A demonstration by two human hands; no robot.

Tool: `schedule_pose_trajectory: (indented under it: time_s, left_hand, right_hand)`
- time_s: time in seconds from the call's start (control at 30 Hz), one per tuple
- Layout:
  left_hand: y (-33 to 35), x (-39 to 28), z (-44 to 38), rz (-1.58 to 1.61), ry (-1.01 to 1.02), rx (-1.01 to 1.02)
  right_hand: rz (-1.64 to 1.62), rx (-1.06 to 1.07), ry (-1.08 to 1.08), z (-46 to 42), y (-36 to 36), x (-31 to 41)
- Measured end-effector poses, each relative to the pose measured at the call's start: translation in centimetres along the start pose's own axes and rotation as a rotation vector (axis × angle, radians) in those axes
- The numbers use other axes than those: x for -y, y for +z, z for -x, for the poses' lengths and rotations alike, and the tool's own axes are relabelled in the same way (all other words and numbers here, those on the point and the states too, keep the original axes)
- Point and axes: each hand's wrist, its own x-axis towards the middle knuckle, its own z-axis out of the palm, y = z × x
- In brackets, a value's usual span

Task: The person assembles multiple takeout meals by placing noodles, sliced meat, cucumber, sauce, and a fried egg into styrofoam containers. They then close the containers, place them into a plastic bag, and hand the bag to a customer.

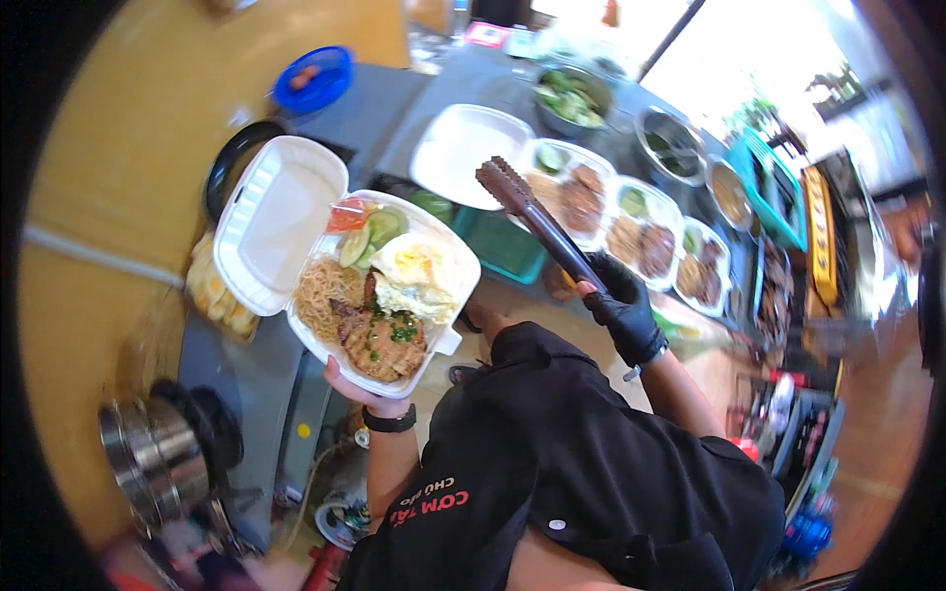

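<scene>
My left hand (373, 391), bare with a black wristband, holds up an open white foam takeaway box (275, 229) from below. In the box are thin noodles (325, 292), cucumber slices (377, 230), a fried egg (417, 273), grilled meat (380, 343) topped with chopped green onion, and a small clear bag of red stuff (349, 214). My right hand (624, 306), in a black glove, is closed around metal tongs (543, 221) that point up and left. The tongs' tips lie close together, in front of the row of foam boxes on the counter.
Several filled foam boxes (576, 196) stand in a row on the grey counter. Behind them are a bowl of greens (569, 100) and metal bowls (671, 148). A blue basket (314, 80) with eggs stands upper left, steel pots (155, 458) lower left, a teal basket (768, 192) at right.
</scene>
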Motion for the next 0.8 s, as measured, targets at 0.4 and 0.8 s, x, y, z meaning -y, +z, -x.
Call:
schedule_pose_trajectory:
  time_s: [0.4, 0.8]
  left_hand:
    - [4.4, -3.9, -0.1, -0.056, -0.175, 0.224]
    - [5.9, -4.9, -1.8, 0.176, -0.278, 0.51]
  right_hand:
    - [-0.079, -0.496, -0.284, 5.0, -6.4, -4.6]
    - [1.077, -1.015, -0.225, 0.5, -11.2, -6.4]
